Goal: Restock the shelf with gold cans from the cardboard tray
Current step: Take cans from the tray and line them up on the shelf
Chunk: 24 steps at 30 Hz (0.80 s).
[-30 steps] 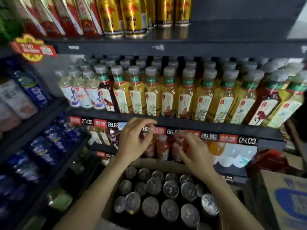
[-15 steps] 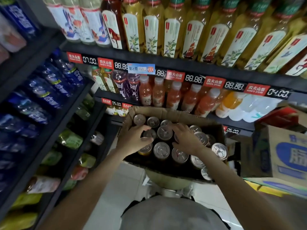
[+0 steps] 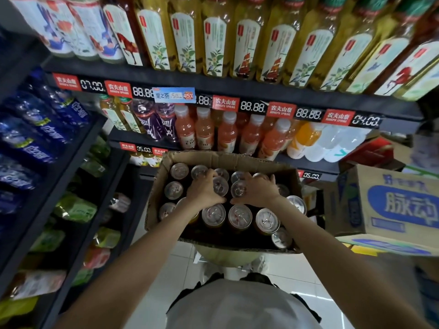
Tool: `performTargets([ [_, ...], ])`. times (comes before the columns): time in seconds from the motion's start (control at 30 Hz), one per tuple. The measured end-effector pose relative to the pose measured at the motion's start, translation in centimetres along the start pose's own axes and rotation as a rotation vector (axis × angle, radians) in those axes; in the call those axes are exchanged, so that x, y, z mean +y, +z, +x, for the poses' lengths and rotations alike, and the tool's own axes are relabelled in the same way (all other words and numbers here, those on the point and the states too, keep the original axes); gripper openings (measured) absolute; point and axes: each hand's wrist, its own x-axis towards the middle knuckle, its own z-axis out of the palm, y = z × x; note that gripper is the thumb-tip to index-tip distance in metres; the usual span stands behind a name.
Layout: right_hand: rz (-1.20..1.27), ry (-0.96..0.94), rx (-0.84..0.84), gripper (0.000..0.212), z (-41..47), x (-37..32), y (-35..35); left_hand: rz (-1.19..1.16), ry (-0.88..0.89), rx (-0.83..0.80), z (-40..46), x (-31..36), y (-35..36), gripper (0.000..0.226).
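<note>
Two bare hands reach into a cardboard tray (image 3: 215,158) of cans (image 3: 240,216). The left hand (image 3: 204,191) and right hand (image 3: 257,192) each curl fingers around one can top.

You look down into an open brown cardboard tray (image 3: 221,159) of upright gold cans with silver pull-tab lids (image 3: 240,216). Your left hand (image 3: 204,189) and right hand (image 3: 257,191) are both curled over cans in the middle rows, thumbs nearly touching. Beyond the tray, a dark metal shelf (image 3: 237,91) carries yellow tea bottles with white labels (image 3: 213,41).
</note>
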Motion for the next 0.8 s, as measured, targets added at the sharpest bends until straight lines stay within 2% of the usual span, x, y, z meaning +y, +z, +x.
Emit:
performTargets([
  [0.17,0.084,0.029,0.284,0.072,-0.8,-0.4,-1.3,-0.187,0.069,0.139,-0.2,-0.2,-1.0,0.059],
  [0.2,0.135,0.019,0.365,0.068,-1.5,-0.4,-2.2,-0.261,0.082,0.170,-0.4,-0.3,-1.6,0.058],
  [0.27,0.386,-0.019,0.480,0.058,-3.0,-0.2,-4.8,-0.393,0.114,0.216,-1.3,0.2,-3.6,0.059],
  [0.37,0.816,-0.120,0.428,0.041,-4.5,0.8,-9.0,-0.597,0.157,0.241,-2.8,1.4,-7.4,0.065],
  [0.47,1.074,-0.195,0.374,0.033,-5.9,1.0,-12.3,-0.788,0.237,0.327,-4.3,3.8,-11.2,0.072],
  [0.57,1.255,-0.221,0.345,0.043,-7.5,0.7,-15.6,-0.867,0.316,0.393,-6.0,7.2,-14.8,0.075],
  [0.7,1.383,-0.320,0.349,0.084,-9.2,1.4,-21.0,-0.818,0.452,0.458,-8.0,12.1,-20.0,0.045],
  [0.8,1.338,-0.433,0.428,0.096,-10.5,2.0,-26.1,-0.891,0.559,0.530,-8.7,15.9,-23.8,0.021],
])
